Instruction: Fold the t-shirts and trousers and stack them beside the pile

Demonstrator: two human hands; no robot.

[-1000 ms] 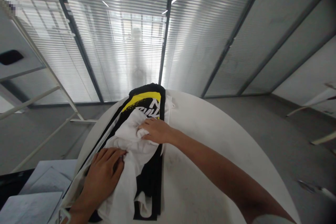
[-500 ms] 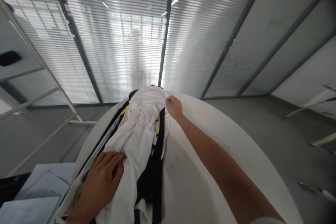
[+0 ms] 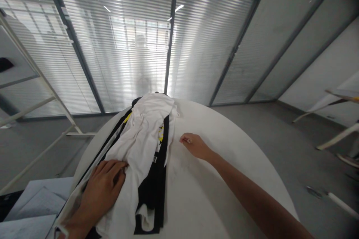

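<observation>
A white garment (image 3: 148,119) with black side panels, yellow patches and white lettering lies lengthwise, loosely folded and wrinkled, on a round white table (image 3: 196,194). My left hand (image 3: 105,183) rests on its near left part, palm down, the fingers laid over the cloth and the thumb apart from them. My right hand (image 3: 196,145) is over the tabletop, just right of the garment and not touching it. Its fingers are curled together, and I see no cloth in them.
Papers (image 3: 39,201) lie at the lower left beside the table. A white metal frame (image 3: 53,93) stands on the left. Behind the table runs a glass partition with blinds (image 3: 126,63). Pale furniture legs (image 3: 336,138) show on the right.
My right hand has left the garment's far right edge and come nearer to me and slightly right. My left hand stays on the cloth. The whole view has shifted a little.
</observation>
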